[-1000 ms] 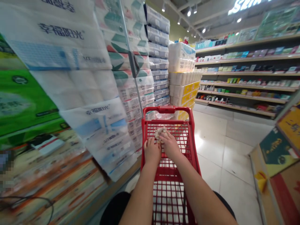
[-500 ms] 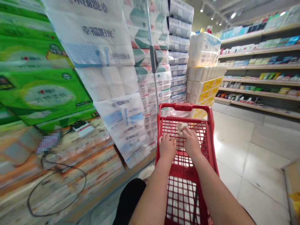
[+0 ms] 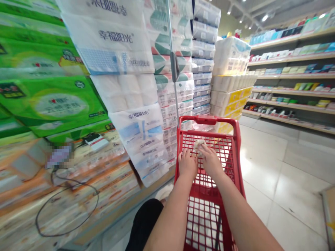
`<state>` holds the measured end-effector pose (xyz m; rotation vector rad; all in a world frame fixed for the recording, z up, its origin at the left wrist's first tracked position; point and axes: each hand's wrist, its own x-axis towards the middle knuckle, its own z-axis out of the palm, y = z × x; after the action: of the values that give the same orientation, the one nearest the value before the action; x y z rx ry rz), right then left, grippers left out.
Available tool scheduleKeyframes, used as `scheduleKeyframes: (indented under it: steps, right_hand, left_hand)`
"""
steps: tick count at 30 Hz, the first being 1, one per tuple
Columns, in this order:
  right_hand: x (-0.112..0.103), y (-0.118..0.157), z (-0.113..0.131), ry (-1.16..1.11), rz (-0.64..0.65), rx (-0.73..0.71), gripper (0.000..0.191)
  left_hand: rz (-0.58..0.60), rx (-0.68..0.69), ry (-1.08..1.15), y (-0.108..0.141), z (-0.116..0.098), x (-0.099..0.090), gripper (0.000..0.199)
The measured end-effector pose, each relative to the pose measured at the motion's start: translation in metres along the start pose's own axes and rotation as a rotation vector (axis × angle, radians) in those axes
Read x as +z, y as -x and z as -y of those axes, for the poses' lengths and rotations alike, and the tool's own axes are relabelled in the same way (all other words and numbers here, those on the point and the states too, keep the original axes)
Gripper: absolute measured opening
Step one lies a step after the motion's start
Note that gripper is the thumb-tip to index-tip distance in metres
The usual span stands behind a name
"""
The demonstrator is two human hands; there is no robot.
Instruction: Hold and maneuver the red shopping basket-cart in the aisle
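A red plastic shopping basket [image 3: 237, 153] with lattice walls stands in front of me, its frame and moulded grip at the far end. On the lattice's left side, my left hand [image 3: 187, 164] rests with its fingers bent over the bars. My right hand [image 3: 210, 159] presses a crumpled whitish cloth [image 3: 199, 145] against the lattice, just right of the left hand. The cloth bunches out beyond the fingertips; the part beneath them is hidden. A thin metal rod [image 3: 177, 104] with a grey fitting rises at the basket's far left corner.
Stacked white paper-roll packs [image 3: 125, 62] and green tissue packs [image 3: 57, 101] line the left side. A black cord loop [image 3: 98, 195] lies over lower packs beside a small white box [image 3: 96, 142]. Stocked shelves [image 3: 293, 76] stand at right beyond the tiled floor [image 3: 282, 167].
My right hand and the cloth have shifted slightly left across the lattice. The left hand stays in place on the basket. The view has turned a little, moving the surroundings rightward.
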<state>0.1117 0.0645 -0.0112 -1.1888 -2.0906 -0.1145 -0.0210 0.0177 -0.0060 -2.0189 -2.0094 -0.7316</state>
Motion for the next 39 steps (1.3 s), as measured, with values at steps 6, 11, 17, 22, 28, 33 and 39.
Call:
scheduleKeyframes:
  steps: [6, 11, 17, 22, 28, 33, 39]
  right_hand:
    - [-0.008, 0.000, -0.002, 0.058, -0.055, 0.127, 0.050]
    - [-0.008, -0.001, 0.005, 0.006, -0.012, 0.159, 0.050]
    - [-0.012, -0.006, 0.011, -0.152, 0.047, 0.128, 0.043]
    - [-0.015, -0.011, 0.005, -0.068, -0.090, 0.420, 0.033]
    - [-0.014, -0.012, 0.014, -0.161, 0.052, 0.215, 0.048]
    - [-0.019, -0.016, 0.015, -0.042, 0.078, 0.459, 0.030]
    - [-0.022, -0.016, 0.012, -0.097, -0.027, 0.376, 0.015]
  left_hand:
    - [-0.010, -0.008, -0.013, 0.002, 0.001, 0.000, 0.037]
    - [-0.005, 0.004, -0.020, 0.001, 0.001, -0.002, 0.038]
    - [-0.007, 0.023, -0.036, -0.003, 0.004, -0.001, 0.035]
    - [-0.048, 0.044, -0.031, -0.007, 0.004, 0.004, 0.038]
    - [-0.042, 0.049, -0.029, -0.005, 0.001, -0.002, 0.034]
    - [-0.034, 0.036, -0.063, -0.006, 0.002, 0.000, 0.037]
    - [-0.014, 0.034, -0.085, -0.006, 0.001, 0.000, 0.037]
